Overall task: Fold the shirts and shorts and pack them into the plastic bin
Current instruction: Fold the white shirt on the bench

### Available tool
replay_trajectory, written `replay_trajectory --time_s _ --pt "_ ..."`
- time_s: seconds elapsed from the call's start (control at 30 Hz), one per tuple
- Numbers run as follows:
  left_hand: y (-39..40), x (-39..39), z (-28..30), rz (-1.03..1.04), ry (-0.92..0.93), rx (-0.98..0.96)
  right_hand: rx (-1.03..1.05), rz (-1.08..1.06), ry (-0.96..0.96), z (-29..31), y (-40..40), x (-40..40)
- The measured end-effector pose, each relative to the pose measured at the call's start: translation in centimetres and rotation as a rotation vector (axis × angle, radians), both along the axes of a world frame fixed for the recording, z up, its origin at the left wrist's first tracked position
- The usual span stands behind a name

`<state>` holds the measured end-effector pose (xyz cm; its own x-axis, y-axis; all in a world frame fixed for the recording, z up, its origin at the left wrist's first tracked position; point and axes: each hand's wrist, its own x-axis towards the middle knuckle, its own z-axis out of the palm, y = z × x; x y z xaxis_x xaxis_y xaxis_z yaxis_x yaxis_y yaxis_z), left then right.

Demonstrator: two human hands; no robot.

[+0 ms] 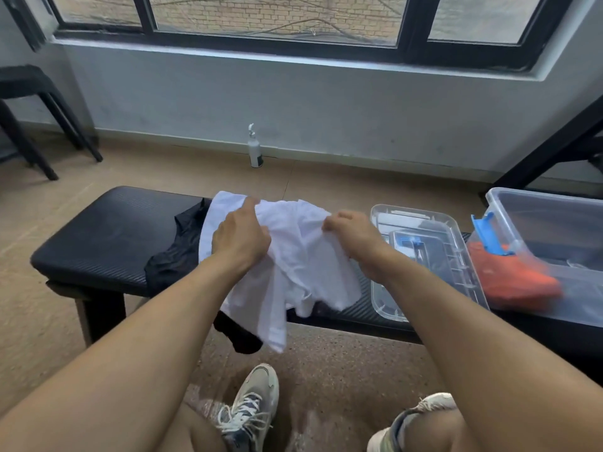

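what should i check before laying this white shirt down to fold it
1. Both hands gripping: left hand and right hand pinch the white shirt: ok.
2. Shirt spread flat: bunched, hanging off the bench: not ok.
3. Folding spot free: black garment lies underneath: not ok.
4. Plastic bin open: ok, lid beside it.
5. Room in bin beside orange garment: ok.

White shirt (303,256): crumpled, bunched at top, lower part draped over bench (98,243) front edge. Black garment (176,252): rumpled, beneath it toward bench left. Clear plastic bin (554,230): open, bench right end, orange garment (509,275) inside.
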<state>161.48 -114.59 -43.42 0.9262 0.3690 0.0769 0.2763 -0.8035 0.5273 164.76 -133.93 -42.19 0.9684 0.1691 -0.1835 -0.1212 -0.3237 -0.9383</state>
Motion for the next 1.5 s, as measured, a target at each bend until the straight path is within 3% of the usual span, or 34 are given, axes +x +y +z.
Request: replay_trajectory --time_s 0.17,0.3,0.4,0.47,0.53,0.63,0.7,0.87,1.03,1.17,1.33,1.5 --pt "0.2 0.4 1.4 0.049 -0.272 -0.125 0.233 -0.362 -0.176 1.3 -2.1 1.3" --pt "1.6 0.7 1.6 0.069 -0.352 -0.147 0.291 -0.746 -0.503 3.6 -4.0 1.4" --pt "2.6 0.8 1.7 0.088 -0.403 -0.158 0.323 -0.722 -0.830 5.6 -4.4 0.2" --pt "2.8 0.7 1.9 0.092 -0.409 -0.172 0.157 -0.666 -0.909 6.3 -4.8 -0.5" --pt "2.9 0.6 1.9 0.086 -0.346 -0.157 -0.136 -0.639 -0.841 6.3 -5.8 -0.2" --pt "2.9 0.5 1.3 0.061 -0.210 -0.115 -0.539 -0.425 -0.476 5.4 -7.8 0.9" --pt "2.6 0.5 1.1 0.029 -0.186 -0.101 -0.672 -0.242 -0.270 4.3 -8.3 1.2" --pt "0.3 0.4 1.6 -0.199 -0.143 -0.061 -0.823 0.060 0.008 2.6 -8.8 0.7" --pt "-2.0 -0.3 0.5 -0.511 0.020 -0.008 -1.239 0.296 0.181 2.6 -9.3 0.6" --pt "-3.7 -0.3 0.4 -0.720 0.113 0.088 -1.310 0.336 0.202 1.2 -9.1 1.2" --pt "-5.2 -0.9 0.1 -0.755 0.074 0.048 -1.334 0.407 0.214 1.2 -9.2 1.3" --pt "-5.9 -1.3 -1.3 -0.815 0.399 0.169 -1.295 0.362 0.250 1.6 -10.5 0.8"
